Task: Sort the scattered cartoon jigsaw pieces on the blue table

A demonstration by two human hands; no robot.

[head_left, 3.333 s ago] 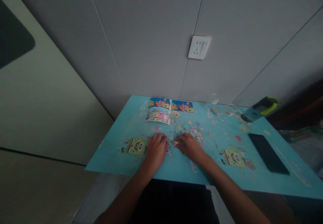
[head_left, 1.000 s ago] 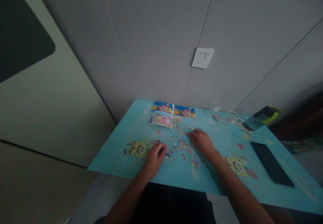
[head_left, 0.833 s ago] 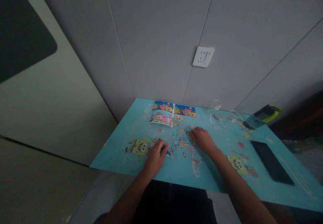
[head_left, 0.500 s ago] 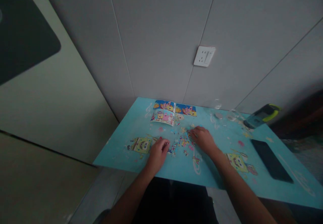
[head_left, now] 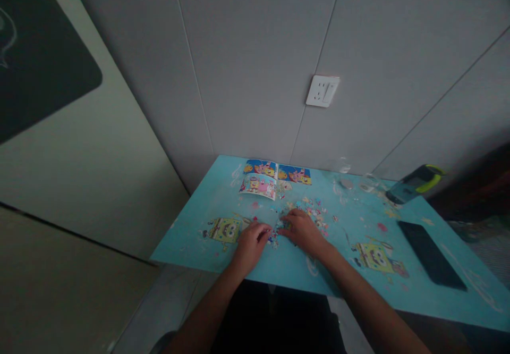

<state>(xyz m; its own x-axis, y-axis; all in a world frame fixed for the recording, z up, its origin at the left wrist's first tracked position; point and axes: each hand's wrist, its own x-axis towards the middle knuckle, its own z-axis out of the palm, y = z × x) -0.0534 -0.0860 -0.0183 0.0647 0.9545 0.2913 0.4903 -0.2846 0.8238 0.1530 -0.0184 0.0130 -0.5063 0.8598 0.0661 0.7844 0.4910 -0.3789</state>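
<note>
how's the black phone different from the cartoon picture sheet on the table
The phone is plain black; the picture sheet is bright with cartoon panels. The phone lies at the right, nearer the front edge; the picture sheet lies at the far edge by the wall. Both lie flat on the blue table.

Both hands at a pile of small colourful jigsaw pieces (head_left: 314, 213) on a light-blue cartoon-print table (head_left: 191, 232).
Left hand (head_left: 250, 242): fingers curled at the pile's left edge. Right hand (head_left: 302, 230): palm-down on the pile, just beside the left. Printed cartoon picture sheet (head_left: 263, 179) lies beyond; flat black phone (head_left: 431, 254) well apart, right.
</note>
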